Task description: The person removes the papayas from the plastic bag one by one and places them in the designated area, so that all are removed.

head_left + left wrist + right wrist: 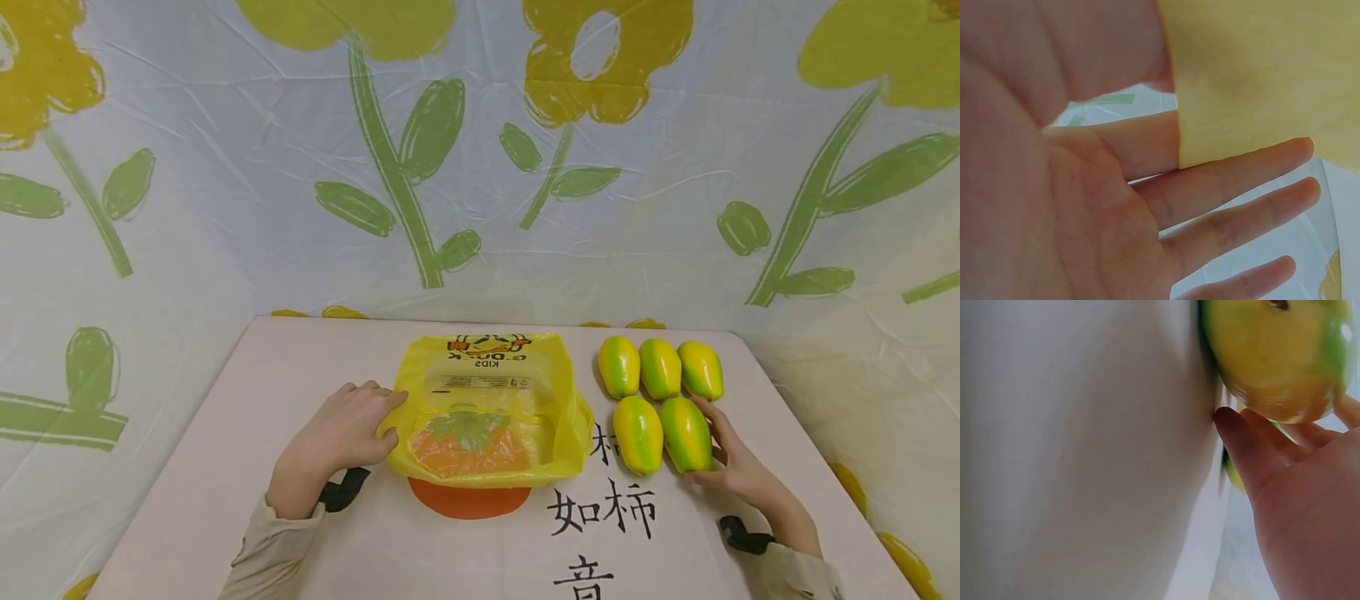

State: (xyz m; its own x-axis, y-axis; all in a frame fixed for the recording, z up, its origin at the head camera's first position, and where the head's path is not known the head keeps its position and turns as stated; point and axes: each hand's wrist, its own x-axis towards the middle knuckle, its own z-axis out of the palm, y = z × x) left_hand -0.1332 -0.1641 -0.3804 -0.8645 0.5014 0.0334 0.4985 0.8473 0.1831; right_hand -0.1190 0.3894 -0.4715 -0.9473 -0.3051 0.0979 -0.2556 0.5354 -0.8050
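A yellow plastic bag (480, 417) with a duck print lies on the table. My left hand (341, 433) is at its left edge, and the left wrist view shows straight, spread fingers (1235, 228) with the bag's edge across the index finger. Several yellow-green papayas sit right of the bag in two rows. My right hand (738, 467) grips the front right papaya (686, 435), its thumb by the near end and its fingers along the right side. In the right wrist view, that papaya (1279, 356) shows a brown stem spot, and part of the grip is hidden behind it.
Beside the gripped papaya is another front papaya (638, 435); three more, including the back left one (618, 367), stand behind. Black characters (603, 510) and an orange-red print (471, 500) mark the pale tabletop (315, 358). A flowered cloth (285, 250) hangs around the table.
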